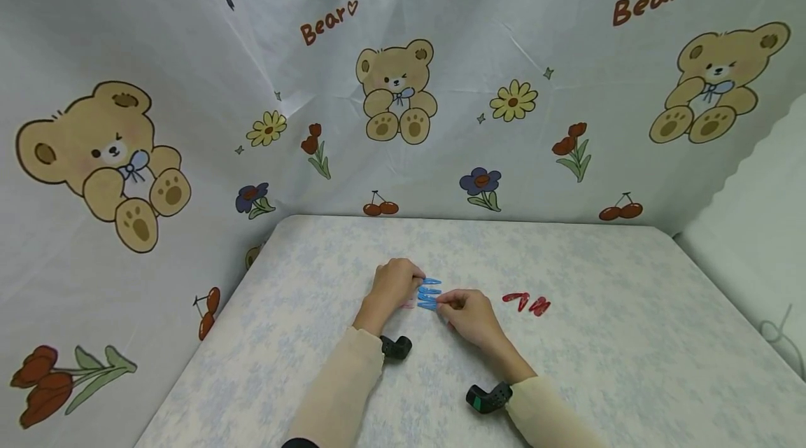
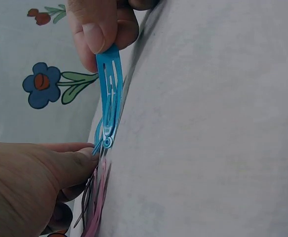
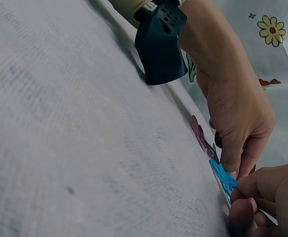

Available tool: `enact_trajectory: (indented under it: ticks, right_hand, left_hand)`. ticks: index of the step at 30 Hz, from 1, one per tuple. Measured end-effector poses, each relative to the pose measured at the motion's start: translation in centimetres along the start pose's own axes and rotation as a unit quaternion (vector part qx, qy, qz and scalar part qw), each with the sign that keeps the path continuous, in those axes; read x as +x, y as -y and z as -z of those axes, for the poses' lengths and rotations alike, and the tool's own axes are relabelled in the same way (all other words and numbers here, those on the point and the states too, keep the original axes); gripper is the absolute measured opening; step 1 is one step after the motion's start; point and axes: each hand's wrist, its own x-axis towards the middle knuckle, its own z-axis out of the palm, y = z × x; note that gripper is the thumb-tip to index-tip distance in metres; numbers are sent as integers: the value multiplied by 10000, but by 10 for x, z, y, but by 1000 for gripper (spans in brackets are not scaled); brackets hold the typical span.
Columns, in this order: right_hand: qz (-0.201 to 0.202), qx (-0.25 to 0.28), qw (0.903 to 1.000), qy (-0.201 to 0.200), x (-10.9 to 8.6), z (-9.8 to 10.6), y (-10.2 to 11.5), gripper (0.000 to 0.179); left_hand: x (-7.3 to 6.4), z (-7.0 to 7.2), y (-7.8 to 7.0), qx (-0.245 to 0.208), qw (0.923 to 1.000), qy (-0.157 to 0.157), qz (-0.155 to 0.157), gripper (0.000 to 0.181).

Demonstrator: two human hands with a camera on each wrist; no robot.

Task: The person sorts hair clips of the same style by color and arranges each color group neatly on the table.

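Observation:
Several blue snap hair clips lie in a column on the table between my two hands. My left hand is at the far end of the column, its thumb and finger pinching the end of a blue clip. From the right, my right hand pinches the broad end of a nearer blue clip. Both hands stay low over the tabletop. Pink hair clips lie beside the blue ones, partly hidden by the left forearm in the head view.
Several red hair clips lie on the table to the right of my right hand. The pale patterned tabletop meets a bear-print curtain at the back and left. A white cord hangs at the far right.

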Motion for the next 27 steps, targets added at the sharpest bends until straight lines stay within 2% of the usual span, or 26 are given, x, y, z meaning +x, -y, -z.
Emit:
enact_trajectory:
  ticks: [14, 27]
  right_hand:
    - [29, -291, 9995, -72, 3, -2, -4, 6]
    - [260, -463, 9983, -226, 3, -2, -6, 4]
  left_hand:
    - [-2, 3, 0, -71, 10000, 19, -1, 14]
    - [0, 1, 0, 21, 9999, 105, 46, 15]
